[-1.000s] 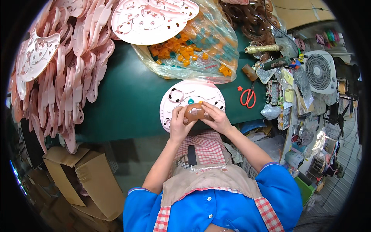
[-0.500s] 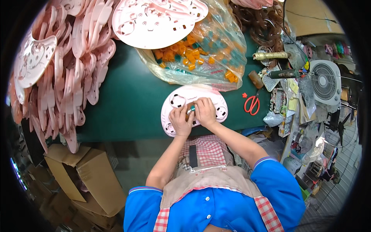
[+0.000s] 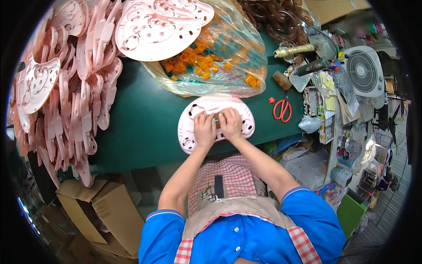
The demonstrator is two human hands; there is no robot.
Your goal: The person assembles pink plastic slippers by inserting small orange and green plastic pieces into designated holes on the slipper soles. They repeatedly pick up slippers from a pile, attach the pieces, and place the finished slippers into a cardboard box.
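A pale pink moulded plastic panel (image 3: 188, 112) with round recesses and small slots lies on the green table. My left hand (image 3: 205, 130) and my right hand (image 3: 230, 125) are side by side over its middle, fingers bent and close together. Between them a small brown and teal part (image 3: 216, 122) shows, gripped from both sides and mostly covered by the fingers. Whether it is seated in the panel or only resting on it is hidden.
Beyond the panel is a clear plastic bag (image 3: 237, 81) of orange and teal pieces, with a larger white-pink panel (image 3: 154, 46) over it. Stacked pink panels (image 3: 83, 79) fill the left. Red-handled scissors (image 3: 282, 110), a screwdriver-like tool (image 3: 313, 67) and a fan (image 3: 364, 70) are at right.
The view has shifted slightly. My fingers have closed in over the panel's middle, and the teal piece that stuck out near my right fingertips now shows only as a small bit between my hands.
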